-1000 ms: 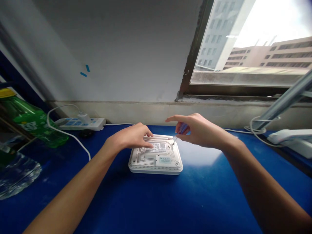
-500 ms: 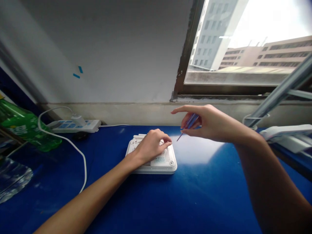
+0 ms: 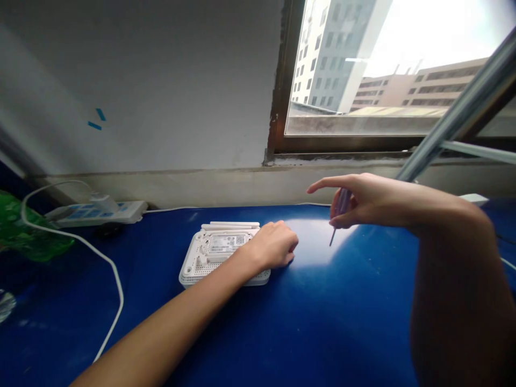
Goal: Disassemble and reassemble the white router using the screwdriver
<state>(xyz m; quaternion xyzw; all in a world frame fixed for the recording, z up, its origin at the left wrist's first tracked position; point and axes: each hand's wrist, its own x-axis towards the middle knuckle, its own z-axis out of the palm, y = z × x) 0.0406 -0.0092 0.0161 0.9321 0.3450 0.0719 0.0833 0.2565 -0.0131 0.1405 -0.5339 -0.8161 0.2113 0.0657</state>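
A white router lies upside down on the blue table, its label facing up and its antennas folded along the far edge. My left hand rests at the router's right edge, fingers curled down onto the table beside it; what they pinch, if anything, is hidden. My right hand hovers above the table to the right of the router. It grips a small screwdriver with a bluish handle, its thin tip pointing down and left, clear of the router.
A white power strip with a plug lies against the wall at back left, its white cable curving over the table. A green bottle sits at far left. A metal lamp arm crosses the window at right.
My left hand slid from the router's top to its right edge. My right hand lifted the screwdriver off the router and moved right. The view shifted, so the router sits further left.
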